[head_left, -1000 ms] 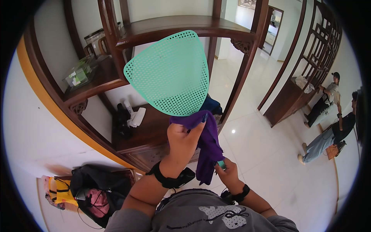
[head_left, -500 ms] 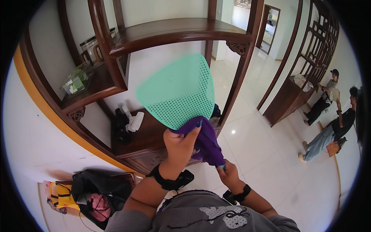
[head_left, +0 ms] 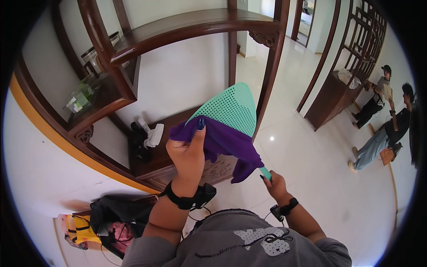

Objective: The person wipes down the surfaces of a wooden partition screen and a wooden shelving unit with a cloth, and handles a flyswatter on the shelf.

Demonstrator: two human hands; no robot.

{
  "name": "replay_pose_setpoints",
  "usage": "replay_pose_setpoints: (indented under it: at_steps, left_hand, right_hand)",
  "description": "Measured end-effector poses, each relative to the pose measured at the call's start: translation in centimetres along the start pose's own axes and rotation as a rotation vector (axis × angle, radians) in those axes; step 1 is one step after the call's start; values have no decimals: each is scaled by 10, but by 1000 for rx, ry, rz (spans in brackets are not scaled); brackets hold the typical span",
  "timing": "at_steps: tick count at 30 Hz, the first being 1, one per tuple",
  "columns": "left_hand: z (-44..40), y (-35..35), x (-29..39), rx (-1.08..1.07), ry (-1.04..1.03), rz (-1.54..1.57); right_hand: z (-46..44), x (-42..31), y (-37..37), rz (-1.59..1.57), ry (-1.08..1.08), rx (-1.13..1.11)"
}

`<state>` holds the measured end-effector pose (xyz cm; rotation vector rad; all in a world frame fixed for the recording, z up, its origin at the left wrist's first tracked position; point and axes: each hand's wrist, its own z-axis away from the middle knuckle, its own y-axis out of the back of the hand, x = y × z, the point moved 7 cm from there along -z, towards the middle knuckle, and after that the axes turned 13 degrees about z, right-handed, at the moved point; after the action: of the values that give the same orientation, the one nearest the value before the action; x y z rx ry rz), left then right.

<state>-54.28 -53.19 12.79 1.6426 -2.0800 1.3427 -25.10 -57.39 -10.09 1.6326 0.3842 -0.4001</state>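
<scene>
A mint-green fly swatter (head_left: 233, 106) with a perforated head is held up in front of me, its head pointing away. My right hand (head_left: 277, 185) is closed around its thin handle. A purple cloth (head_left: 224, 141) lies folded over the lower part of the head and hangs down beside the handle. My left hand (head_left: 187, 149) pinches the cloth at the head's left edge, thumb on top, the other fingers mostly hidden. Part of the head is covered by the cloth.
A dark wooden shelf unit (head_left: 195, 29) stands before me, with a clear box (head_left: 82, 95) and white item (head_left: 154, 135) on its shelves. Bags (head_left: 118, 218) lie at lower left. Two people (head_left: 378, 91) (head_left: 393, 129) stand at right near a cabinet (head_left: 331, 100).
My left hand has moved left and drawn the cloth across more of the swatter's head. The swatter has turned and shifted right; my right hand has moved slightly right with the handle.
</scene>
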Motion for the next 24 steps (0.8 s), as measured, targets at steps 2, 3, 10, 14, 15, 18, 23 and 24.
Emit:
replay_pose_setpoints:
  at_steps: [2,3,10,14,15,18,23,24]
  left_hand:
    - [2,3,1,34,-19,-14]
    - [2,6,0,42,-10,-9]
    - [-8,22,-6,-42,-18,200]
    - [-5,27,-25,-84,29,241]
    - [-3,27,-30,-61,38,221]
    - [11,28,-57,-34,144,132]
    - [37,-5,-90,-72,278,326]
    - [37,-16,-90,-180,346,436]
  right_hand:
    - [-3,8,8,29,3,31]
    - [-3,16,7,55,-2,36]
    - [17,32,22,-33,82,265]
    - [11,10,46,-170,134,445]
    - [9,1,55,-157,184,466]
    - [10,-22,69,-147,279,518]
    - [13,-52,71,-258,281,376]
    - [14,-56,68,-255,304,320]
